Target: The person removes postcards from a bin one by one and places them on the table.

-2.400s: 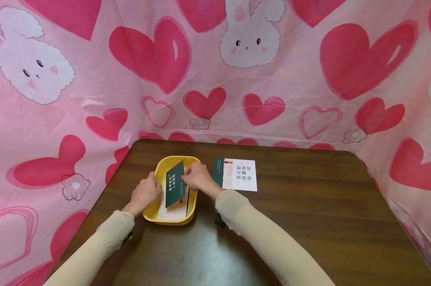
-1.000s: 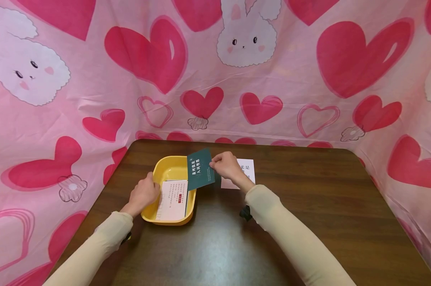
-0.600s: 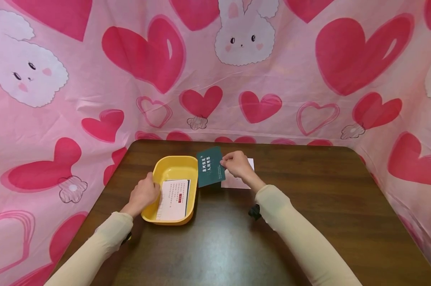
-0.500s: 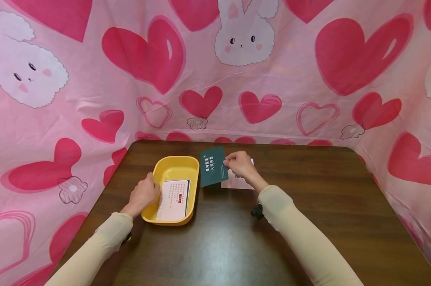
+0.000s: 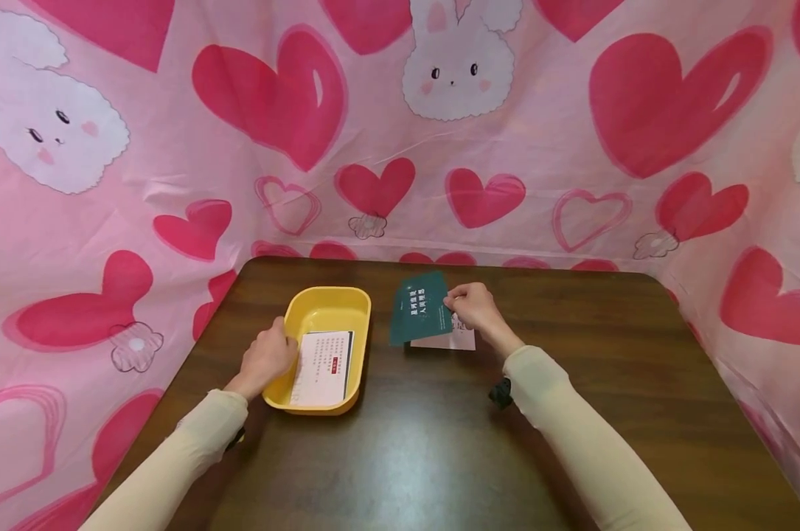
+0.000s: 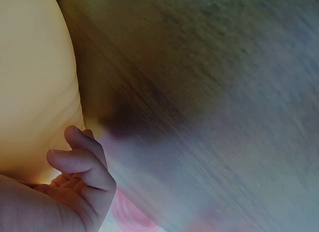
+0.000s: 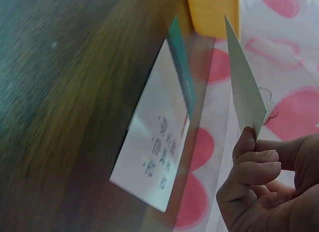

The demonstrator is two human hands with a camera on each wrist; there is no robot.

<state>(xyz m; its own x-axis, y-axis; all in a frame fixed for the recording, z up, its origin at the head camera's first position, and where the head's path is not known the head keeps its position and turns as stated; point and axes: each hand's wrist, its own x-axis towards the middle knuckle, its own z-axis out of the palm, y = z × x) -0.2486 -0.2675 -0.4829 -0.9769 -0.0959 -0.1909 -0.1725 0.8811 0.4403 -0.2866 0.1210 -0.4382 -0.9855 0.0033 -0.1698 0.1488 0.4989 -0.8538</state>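
My left hand (image 5: 267, 358) grips the left rim of a yellow plastic basin (image 5: 327, 316); in the left wrist view its fingers curl beside the basin's outer wall (image 6: 35, 87). Inside the basin lies a white printed card (image 5: 321, 372) with a red mark, over a dark-edged one. My right hand (image 5: 475, 305) pinches the right edge of a dark green card (image 5: 419, 308) with white characters. That card hangs tilted above several cards on the table, partly hiding them. The right wrist view shows its pale back (image 7: 245, 90), apart from the overlapping white card (image 7: 152, 137) and green card (image 7: 182, 70) below.
The dark wooden table (image 5: 585, 369) reaches back to a pink cloth (image 5: 539, 133) printed with hearts and rabbits, which hangs behind and on both sides. The basin stands on the table's left part, left of the laid-out cards.
My right hand has lifted the green card out of the basin and carried it right, over the cards on the table. The left hand keeps its hold on the basin rim.
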